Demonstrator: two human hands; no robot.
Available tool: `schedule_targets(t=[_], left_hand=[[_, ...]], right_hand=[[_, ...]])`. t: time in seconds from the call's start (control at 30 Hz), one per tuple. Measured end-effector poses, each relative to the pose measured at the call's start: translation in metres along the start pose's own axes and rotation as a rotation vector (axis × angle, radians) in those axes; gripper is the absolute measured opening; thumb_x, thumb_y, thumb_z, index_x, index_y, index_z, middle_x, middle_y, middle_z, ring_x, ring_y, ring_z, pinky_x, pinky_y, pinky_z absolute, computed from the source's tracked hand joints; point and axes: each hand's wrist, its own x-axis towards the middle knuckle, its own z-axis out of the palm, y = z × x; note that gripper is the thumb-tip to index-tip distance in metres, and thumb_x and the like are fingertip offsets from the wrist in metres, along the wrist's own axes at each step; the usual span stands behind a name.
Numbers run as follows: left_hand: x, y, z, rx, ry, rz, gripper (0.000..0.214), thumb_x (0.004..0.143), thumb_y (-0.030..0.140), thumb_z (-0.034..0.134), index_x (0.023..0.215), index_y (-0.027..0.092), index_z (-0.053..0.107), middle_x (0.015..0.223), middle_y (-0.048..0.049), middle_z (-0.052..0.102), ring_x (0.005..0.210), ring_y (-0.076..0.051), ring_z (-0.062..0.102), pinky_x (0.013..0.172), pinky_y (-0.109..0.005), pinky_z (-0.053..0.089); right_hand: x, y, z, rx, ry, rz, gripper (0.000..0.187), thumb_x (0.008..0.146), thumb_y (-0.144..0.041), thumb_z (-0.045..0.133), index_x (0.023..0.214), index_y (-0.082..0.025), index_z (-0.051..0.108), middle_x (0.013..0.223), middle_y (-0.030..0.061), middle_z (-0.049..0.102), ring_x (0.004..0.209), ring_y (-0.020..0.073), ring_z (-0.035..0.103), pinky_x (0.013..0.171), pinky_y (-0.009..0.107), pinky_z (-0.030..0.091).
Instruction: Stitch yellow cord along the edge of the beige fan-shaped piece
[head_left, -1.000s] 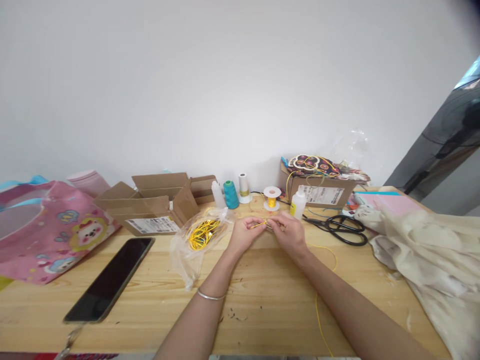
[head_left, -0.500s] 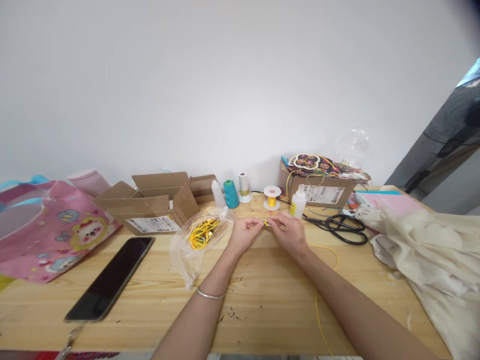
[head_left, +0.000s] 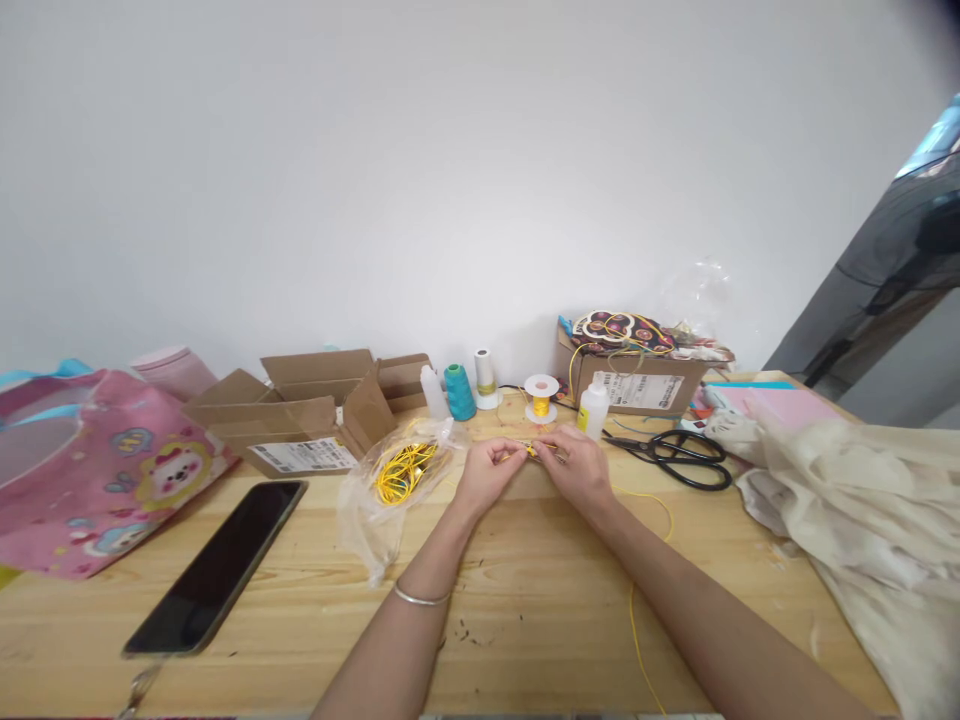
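Observation:
My left hand [head_left: 491,472] and my right hand [head_left: 576,466] meet over the middle of the wooden table, both with fingers pinched. Between their fingertips is a small piece of yellow cord [head_left: 531,451], its fine detail too small to make out. A long strand of yellow cord [head_left: 636,625] runs beside and under my right forearm to the table's front edge. Just beyond the hands stands a white spool [head_left: 541,386] wound with yellow thread. Close to my right hand is a small white bottle [head_left: 593,408] with a yellow label.
Left of my hands lies a clear plastic bag [head_left: 375,530] of yellow cord, then a phone [head_left: 217,565], an open carton [head_left: 289,425] and a pink bag [head_left: 112,470]. A teal thread cone [head_left: 460,393] stands behind. Black scissors [head_left: 690,460], a filled carton [head_left: 694,385] and cream cloth [head_left: 862,530] are right.
The whole view has shifted slightly. Both hands stay together at the same spot, still pinching the yellow cord, with only slight finger movement.

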Motion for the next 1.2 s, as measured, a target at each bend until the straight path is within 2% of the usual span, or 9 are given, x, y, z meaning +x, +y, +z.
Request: schedule_targets(t=[0.2,0.47,0.73,0.87,0.97,1.2], left_hand=[[0.002,0.002,0.003,-0.004,0.020,-0.030,0.022,0.058,0.031,0.064,0.068,0.012,0.065,0.054,-0.0017,0.062,0.048,-0.010,0.051,0.045,-0.021,0.038],[0.001,0.008,0.002,-0.134,-0.005,-0.067,0.021,0.055,0.029,0.066,0.068,0.012,0.064,0.067,-0.0050,0.067,0.060,-0.013,0.058,0.060,-0.024,0.045],[0.003,-0.002,0.002,-0.125,-0.008,-0.035,0.023,0.056,0.029,0.066,0.069,0.011,0.064,0.065,-0.0051,0.066,0.057,-0.012,0.056,0.054,-0.022,0.044],[0.002,-0.001,0.003,-0.162,-0.027,-0.056,0.026,0.055,0.031,0.066,0.073,0.011,0.064,0.060,-0.0037,0.064,0.051,-0.010,0.054,0.049,-0.021,0.042],[0.001,0.002,0.002,-0.169,-0.025,-0.054,0.024,0.055,0.029,0.067,0.070,0.011,0.063,0.063,-0.0039,0.065,0.053,-0.010,0.054,0.052,-0.021,0.042],[0.004,-0.002,0.001,-0.075,-0.013,-0.050,0.019,0.056,0.028,0.065,0.066,0.012,0.064,0.055,-0.0011,0.061,0.047,-0.008,0.048,0.046,-0.019,0.038]], right_hand=[[0.001,0.000,-0.001,0.006,0.020,0.008,0.017,0.073,-0.029,0.049,0.074,-0.022,0.064,0.076,0.0023,0.062,0.074,0.0145,0.055,0.062,0.024,0.040],[0.002,0.000,-0.001,0.016,-0.004,-0.060,0.018,0.074,-0.030,0.050,0.076,-0.022,0.065,0.071,0.0029,0.059,0.074,0.0150,0.052,0.061,0.024,0.039],[0.001,-0.002,-0.001,-0.012,0.062,-0.086,0.017,0.075,-0.029,0.050,0.071,-0.021,0.065,0.069,0.0028,0.059,0.072,0.0148,0.051,0.061,0.024,0.038],[0.001,0.002,0.002,0.013,0.063,-0.080,0.018,0.075,-0.030,0.050,0.074,-0.020,0.065,0.069,0.0035,0.059,0.072,0.0150,0.052,0.060,0.024,0.038],[0.000,0.001,0.002,0.008,0.051,-0.081,0.018,0.075,-0.030,0.050,0.074,-0.021,0.065,0.068,0.0036,0.058,0.071,0.0151,0.052,0.059,0.024,0.038],[-0.001,-0.001,0.002,-0.016,0.072,-0.116,0.018,0.076,-0.028,0.049,0.071,-0.021,0.065,0.067,0.0030,0.057,0.069,0.0144,0.050,0.057,0.024,0.036]])
